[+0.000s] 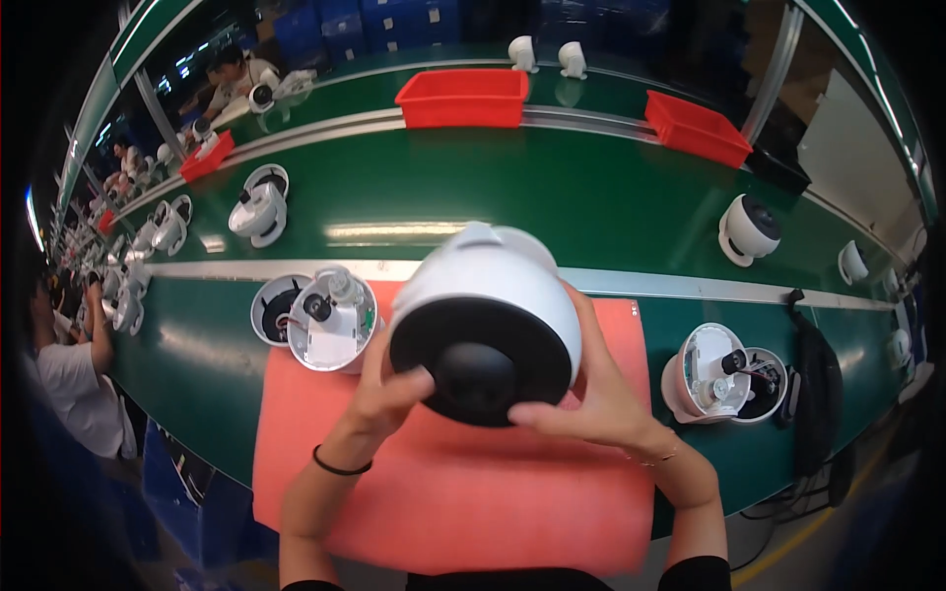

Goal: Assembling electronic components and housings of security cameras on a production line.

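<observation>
Both hands, left [389, 389] and right [591, 394], grip the white dome [493, 295] mid-frame. Black face points at the camera, axis running away toward the belt [591, 197].

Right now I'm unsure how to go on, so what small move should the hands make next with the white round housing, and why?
Probably lower the white round housing with its black dome face onto the salmon-pink mat: both hands hold it raised above the mat, thumbs on the black rim.
</observation>
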{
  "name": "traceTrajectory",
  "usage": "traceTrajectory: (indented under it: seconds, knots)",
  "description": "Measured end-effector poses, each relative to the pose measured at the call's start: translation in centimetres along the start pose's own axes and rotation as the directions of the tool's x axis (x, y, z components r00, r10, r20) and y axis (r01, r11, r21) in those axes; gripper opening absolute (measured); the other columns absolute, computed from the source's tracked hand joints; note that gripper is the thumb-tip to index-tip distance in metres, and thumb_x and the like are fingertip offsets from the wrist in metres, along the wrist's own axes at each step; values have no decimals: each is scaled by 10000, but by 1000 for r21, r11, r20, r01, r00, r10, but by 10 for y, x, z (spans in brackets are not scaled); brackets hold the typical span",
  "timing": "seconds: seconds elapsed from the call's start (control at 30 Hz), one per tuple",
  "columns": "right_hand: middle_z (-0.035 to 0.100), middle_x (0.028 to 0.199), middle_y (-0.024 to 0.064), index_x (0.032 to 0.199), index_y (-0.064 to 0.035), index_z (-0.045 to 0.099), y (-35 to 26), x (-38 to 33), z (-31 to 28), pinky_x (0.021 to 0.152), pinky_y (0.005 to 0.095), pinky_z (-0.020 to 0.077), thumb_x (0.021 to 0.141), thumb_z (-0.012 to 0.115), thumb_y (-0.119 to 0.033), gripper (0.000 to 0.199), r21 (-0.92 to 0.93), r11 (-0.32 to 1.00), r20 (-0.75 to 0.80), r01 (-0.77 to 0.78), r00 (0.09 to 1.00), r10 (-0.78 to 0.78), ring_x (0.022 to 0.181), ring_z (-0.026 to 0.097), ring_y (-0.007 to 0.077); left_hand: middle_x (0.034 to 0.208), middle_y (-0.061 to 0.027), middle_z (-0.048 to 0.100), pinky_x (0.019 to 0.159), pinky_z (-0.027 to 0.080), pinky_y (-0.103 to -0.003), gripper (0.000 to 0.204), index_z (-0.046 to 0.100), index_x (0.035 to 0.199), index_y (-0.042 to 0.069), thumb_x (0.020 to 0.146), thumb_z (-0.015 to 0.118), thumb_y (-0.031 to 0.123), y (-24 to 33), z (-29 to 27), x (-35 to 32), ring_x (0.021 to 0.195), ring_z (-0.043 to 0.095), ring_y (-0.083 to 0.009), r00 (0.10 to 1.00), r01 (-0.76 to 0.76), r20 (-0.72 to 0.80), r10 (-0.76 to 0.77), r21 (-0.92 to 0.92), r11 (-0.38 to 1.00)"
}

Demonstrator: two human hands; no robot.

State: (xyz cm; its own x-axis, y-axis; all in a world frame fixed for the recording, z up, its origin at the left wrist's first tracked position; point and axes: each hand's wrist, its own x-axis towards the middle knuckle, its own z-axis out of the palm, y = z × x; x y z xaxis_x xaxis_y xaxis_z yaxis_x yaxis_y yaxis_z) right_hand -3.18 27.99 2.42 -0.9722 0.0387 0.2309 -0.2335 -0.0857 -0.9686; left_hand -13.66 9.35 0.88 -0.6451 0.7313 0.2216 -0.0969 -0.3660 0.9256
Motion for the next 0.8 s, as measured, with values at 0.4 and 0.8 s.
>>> traceTrajectory:
  seconds: [0.4,0.8]
  knots:
    - [438,1235,178,1351,-19,226,7,34,1,888,362,457,601,772,-155,937,-555,756,-171,348,841,-513,1113,488,262,1275,-105,418,966,368,-413,712,346,1288,98,810,388,624,-35,22,84,1152,433,-264,899,-314,-395,189,-281,907]
    - [420,1178,146,1162,-68,407,73,125,-100,892,457,430,782,625,-356,524,691,721,-476,57,786,394,1119,454,284,1352,-190,272,1028,285,-421,596,242,1279,43,853,543,331,-22,8,0,1246,318,-289,876,143,-332,-350,-515,845]
